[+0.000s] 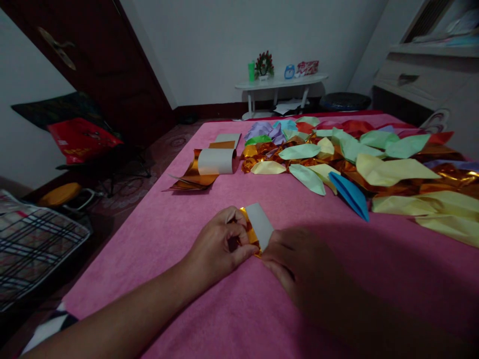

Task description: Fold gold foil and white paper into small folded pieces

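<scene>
A small sheet of gold foil paper (261, 224) with a grey-white back lies on the pink cloth in front of me, its gold side partly turned over along the left. My left hand (226, 237) pinches the gold left edge between curled fingers and thumb. At the sheet's lower right corner, my right hand (290, 257) has its fingers closed on the paper; shadow hides part of that hand. Beyond them, a stack of gold foil sheets (196, 182) lies fanned out, with a curled grey-backed sheet (217, 161) beside it.
Many folded paper pieces in green, yellow and gold (305, 152) cover the table's far right, a blue one (350, 195) nearest. A white side table (280, 85) stands by the wall. At left, a chair holds a red bag (82, 139); a plaid item (37, 249) is nearer.
</scene>
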A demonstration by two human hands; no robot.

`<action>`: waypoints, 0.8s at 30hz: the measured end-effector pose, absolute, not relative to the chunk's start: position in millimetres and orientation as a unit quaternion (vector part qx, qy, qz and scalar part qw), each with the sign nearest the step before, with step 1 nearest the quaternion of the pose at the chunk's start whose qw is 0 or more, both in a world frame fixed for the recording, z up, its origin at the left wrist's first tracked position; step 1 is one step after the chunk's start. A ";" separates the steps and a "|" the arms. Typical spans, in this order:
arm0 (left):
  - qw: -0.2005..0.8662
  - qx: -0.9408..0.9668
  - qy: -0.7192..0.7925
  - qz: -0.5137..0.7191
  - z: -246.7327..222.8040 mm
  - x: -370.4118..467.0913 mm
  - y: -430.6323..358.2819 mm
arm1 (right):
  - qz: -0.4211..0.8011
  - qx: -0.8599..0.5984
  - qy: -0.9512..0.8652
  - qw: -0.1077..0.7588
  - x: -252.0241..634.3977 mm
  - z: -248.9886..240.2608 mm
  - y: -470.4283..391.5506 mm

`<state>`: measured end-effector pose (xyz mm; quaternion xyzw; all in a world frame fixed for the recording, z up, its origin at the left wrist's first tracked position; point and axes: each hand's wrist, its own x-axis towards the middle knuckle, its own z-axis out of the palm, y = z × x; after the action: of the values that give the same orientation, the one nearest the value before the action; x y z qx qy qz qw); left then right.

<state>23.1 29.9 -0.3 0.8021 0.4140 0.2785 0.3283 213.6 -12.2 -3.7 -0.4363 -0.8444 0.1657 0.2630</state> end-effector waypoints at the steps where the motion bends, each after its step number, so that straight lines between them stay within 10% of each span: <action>1: 0.322 0.802 0.420 0.278 0.2 23.1 30.0 | 0.160 -0.434 -0.849 0.257 213.5 -2.7 -12.6; 15: 0.340 0.815 0.381 0.272 0.3 20.1 35.2 | 0.139 -0.446 -0.854 0.229 210.8 2.3 -14.4; 24: 0.169 0.903 0.293 0.266 3.8 17.1 29.6 | 0.064 -0.456 -0.846 0.268 207.0 -6.7 -8.1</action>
<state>17.1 29.6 3.8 0.9026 0.2930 0.2663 0.1688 207.0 -8.1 -6.7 -0.4563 -0.8460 0.0636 0.2685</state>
